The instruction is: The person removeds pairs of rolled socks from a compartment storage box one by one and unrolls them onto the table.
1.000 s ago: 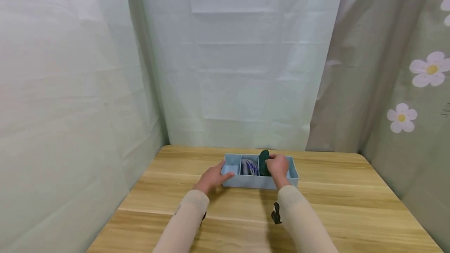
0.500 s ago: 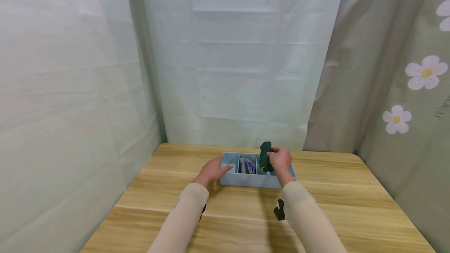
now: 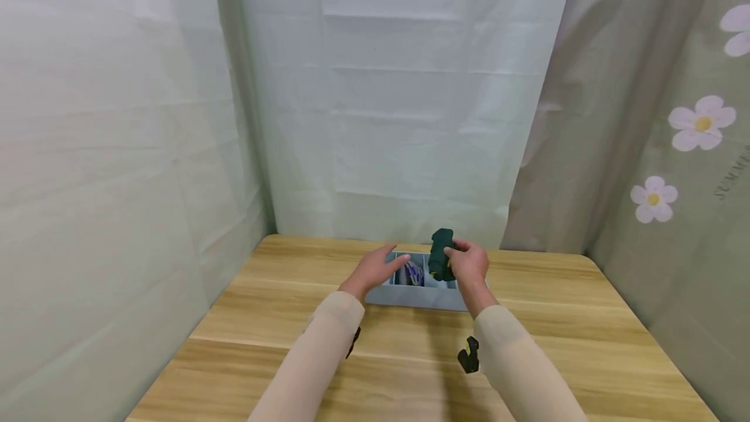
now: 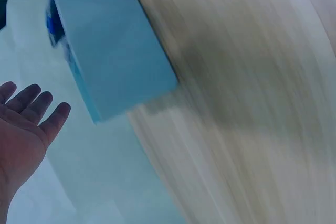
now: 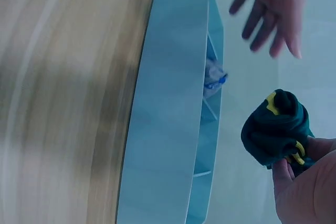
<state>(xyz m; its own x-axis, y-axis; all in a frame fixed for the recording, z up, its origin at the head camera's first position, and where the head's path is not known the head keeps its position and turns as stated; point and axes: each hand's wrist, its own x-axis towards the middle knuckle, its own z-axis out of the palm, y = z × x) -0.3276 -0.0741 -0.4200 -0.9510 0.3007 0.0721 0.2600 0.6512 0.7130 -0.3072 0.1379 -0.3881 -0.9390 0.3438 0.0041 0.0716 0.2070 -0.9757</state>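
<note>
My right hand pinches a rolled dark green cloth with yellow marks and holds it up over the right half of a light blue divided box. In the right wrist view the cloth roll sits between thumb and fingers, well above the compartments. My left hand hovers over the box's left end with its fingers extended, holding nothing. The left wrist view shows that hand apart from the box wall. A grey cloth bundle with blue-purple parts lies in a compartment left of the green roll.
The box stands on a wood-grain table, towards its far edge. Pale curtains hang behind and at the left; a flowered curtain hangs at the right. Black wrist-camera mounts stick out under the sleeves.
The right hand has lifted the green cloth roll up out of its compartment. The left hand has let go of the box's left end and moved up and right over it.
</note>
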